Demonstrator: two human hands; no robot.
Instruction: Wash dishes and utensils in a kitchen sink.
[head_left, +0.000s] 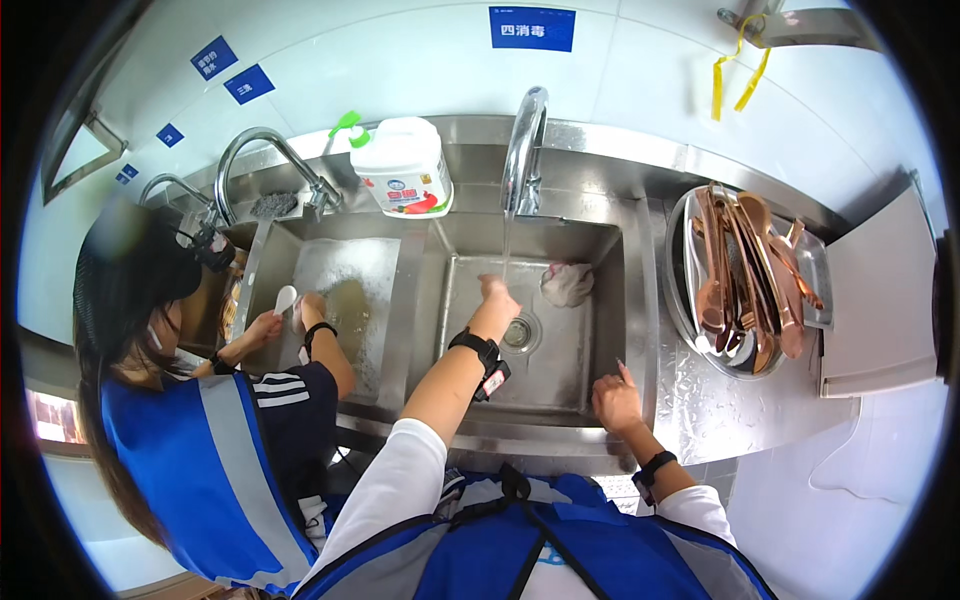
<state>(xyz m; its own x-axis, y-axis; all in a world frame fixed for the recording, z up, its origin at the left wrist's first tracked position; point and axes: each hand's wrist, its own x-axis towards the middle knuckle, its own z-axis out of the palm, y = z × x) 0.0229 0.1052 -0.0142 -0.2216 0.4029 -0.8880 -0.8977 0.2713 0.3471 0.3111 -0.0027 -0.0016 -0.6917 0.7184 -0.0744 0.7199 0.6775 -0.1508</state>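
Note:
My left hand (498, 296) reaches over the middle steel sink basin (472, 360), under the thin water stream (508, 240) from the chrome faucet (525, 150). Its fingers are partly turned from view, so whether they are closed on anything does not show. Below the hand is the drain (519, 334). A crumpled whitish cloth (567, 284) lies on the basin floor, against the back right. My right hand (619, 401) is by the basin's front right rim, one finger pointing up apart from the others, with nothing visible in it.
A round metal basin (670, 292) on the wet right counter (705, 420) holds several copper-coloured utensils (750, 270). A white detergent jug (401, 165) stands behind the sinks. To the left, a co-worker (202, 442) holds a white spoon (286, 299) over the neighbouring sink (379, 300).

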